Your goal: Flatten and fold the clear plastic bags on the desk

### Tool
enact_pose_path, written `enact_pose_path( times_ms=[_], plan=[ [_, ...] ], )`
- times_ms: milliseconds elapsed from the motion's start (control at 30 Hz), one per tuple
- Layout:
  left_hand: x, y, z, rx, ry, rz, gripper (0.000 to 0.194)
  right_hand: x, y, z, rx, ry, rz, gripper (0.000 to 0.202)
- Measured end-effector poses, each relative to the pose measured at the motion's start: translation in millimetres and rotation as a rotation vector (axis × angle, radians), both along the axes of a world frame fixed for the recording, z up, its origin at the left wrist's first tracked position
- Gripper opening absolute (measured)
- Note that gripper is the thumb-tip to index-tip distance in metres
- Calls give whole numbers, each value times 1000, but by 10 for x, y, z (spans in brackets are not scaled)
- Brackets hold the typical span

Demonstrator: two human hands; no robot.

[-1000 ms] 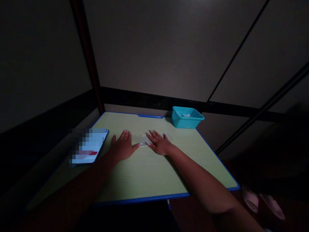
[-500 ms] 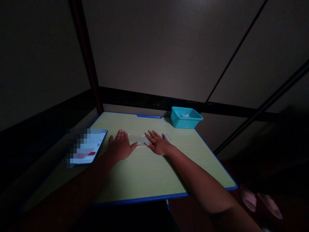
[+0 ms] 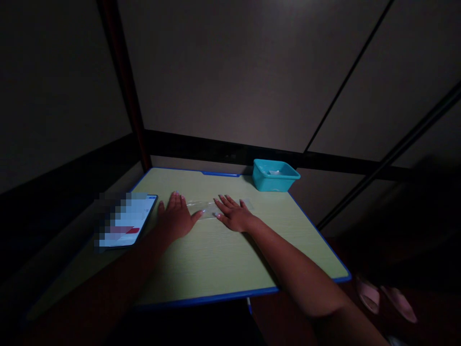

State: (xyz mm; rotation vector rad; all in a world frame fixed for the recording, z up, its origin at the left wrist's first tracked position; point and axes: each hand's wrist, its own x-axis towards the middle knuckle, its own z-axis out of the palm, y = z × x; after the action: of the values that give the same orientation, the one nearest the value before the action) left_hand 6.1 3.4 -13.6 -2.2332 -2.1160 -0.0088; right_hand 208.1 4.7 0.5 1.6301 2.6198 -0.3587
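A thin clear plastic sheet or bag (image 3: 204, 209) lies flat on the tabletop, its ends partly hidden under both hands. My left hand (image 3: 175, 216) rests palm down over its left end, the thumb stretched toward the middle. On the other side my right hand (image 3: 233, 214) lies flat with spread fingers on the right part, and a bit of the plastic shows beyond its little finger. Neither hand grips it. Between the two thumbs a narrow stretch of the plastic is visible, catching some light.
The pale wood-grain table (image 3: 216, 264) has a blue edge. At its far right corner stands a turquoise basket (image 3: 275, 182) with something whitish inside. A lit tablet (image 3: 131, 221), partly blurred, lies left of my left hand. Pink slippers (image 3: 369, 294) are on the floor at right.
The view has shifted slightly, so everything sits a little further left. My left hand appears to have slid marginally left; the right hand stays flat on the plastic.
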Motion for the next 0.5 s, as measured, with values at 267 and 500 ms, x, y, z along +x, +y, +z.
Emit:
enact_pose_path(
  times_ms=[267, 500],
  plan=[
    [80, -97, 55, 103, -88, -276, 52, -12, 2, 8, -10, -1, 0, 64],
    [154, -71, 0, 52, -144, -298, 48, -16, 9, 17, -18, -25, 1, 64]
  ],
)
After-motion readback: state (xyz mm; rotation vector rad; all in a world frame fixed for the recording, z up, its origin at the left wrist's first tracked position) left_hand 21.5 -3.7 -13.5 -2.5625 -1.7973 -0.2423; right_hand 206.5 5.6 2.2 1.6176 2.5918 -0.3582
